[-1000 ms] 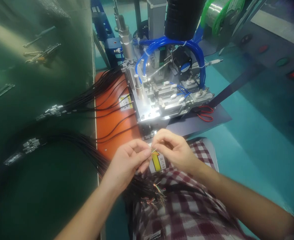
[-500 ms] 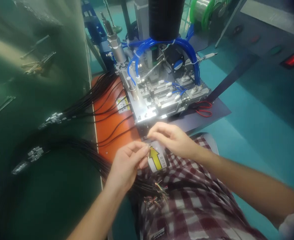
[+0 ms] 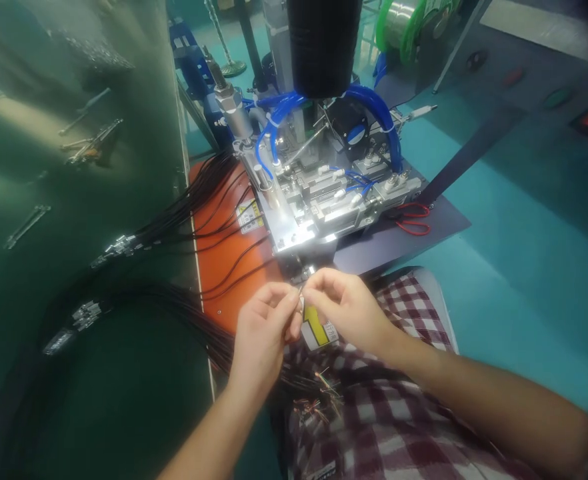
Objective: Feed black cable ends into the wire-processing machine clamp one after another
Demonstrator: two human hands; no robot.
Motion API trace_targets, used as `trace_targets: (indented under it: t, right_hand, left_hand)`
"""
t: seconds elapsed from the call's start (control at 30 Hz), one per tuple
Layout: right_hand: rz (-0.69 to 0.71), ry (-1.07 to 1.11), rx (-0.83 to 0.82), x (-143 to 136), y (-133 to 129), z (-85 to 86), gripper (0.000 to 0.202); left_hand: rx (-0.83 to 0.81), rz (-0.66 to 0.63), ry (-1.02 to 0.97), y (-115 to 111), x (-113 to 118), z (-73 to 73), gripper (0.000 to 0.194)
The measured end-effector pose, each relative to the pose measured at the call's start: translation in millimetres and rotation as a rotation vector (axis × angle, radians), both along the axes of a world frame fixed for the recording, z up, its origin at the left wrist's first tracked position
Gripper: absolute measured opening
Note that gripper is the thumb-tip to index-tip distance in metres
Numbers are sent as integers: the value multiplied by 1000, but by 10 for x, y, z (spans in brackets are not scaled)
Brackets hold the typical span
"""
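Note:
My left hand (image 3: 271,320) is closed in a pinch around what look like the thin wires of a black cable. Fingertip to fingertip with it, my right hand (image 3: 347,307) pinches the tips of the same wires; the fingers mostly hide them. Just behind my fingers, a white label with a yellow arrow (image 3: 319,332) is partly covered by my right hand. Below, a bundle of black cables (image 3: 294,379) ends over my lap in bare coloured wire ends (image 3: 319,400). In front of both hands stands a metal machine (image 3: 294,230) with blue air hoses (image 3: 391,127).
Black cables with clustered connectors (image 3: 121,245) run across the green table (image 3: 124,393) and an orange plate (image 3: 219,267). A green spool of solder wire (image 3: 399,27) is at the back. On the right hangs a control box (image 3: 529,60) with a red-lit switch.
My right hand has come down and left, from above the label to meet my left fingertips at the wires. It now covers the arrow's tip. The whole view has shifted slightly.

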State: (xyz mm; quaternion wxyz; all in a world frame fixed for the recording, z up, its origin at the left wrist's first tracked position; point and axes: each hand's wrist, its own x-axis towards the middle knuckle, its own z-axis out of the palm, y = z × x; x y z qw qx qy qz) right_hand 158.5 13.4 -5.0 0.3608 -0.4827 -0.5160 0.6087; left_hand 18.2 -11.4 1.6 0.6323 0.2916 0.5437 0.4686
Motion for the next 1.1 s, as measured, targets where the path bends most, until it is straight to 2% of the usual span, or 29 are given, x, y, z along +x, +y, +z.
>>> trace_targets:
  t: [0.17, 0.33, 0.53, 0.73, 0.8, 0.87, 0.97, 1.1]
  right_hand:
    - [33, -17, -100, 18, -15, 31, 17]
    - [41, -43, -108, 34, -16, 20, 17]
    - [8, -177, 54, 41, -43, 29, 15]
    - [-60, -421, 403, 15, -123, 125, 16]
    - [-88, -444, 439, 2, -112, 132, 15]
    - [-56, -338, 306, -7, -67, 129, 16]
    - [38, -97, -3, -4, 30, 130, 19]
    - [74, 31, -144, 37, 116, 156, 22]
  left_hand:
    - [84, 15, 27, -56, 45, -36, 18]
    - [16, -36, 48, -35, 22, -28, 23]
    - [-41, -49, 110, 11, -11, 50, 26]
    - [-65, 31, 92, -19, 78, 170, 22]
    - [-39, 43, 60, -23, 87, 193, 20]
    - [-17, 37, 28, -13, 72, 198, 18]
    - [1, -1, 0, 30, 22, 181, 20]
    - [-24, -72, 26, 88, -34, 152, 21]
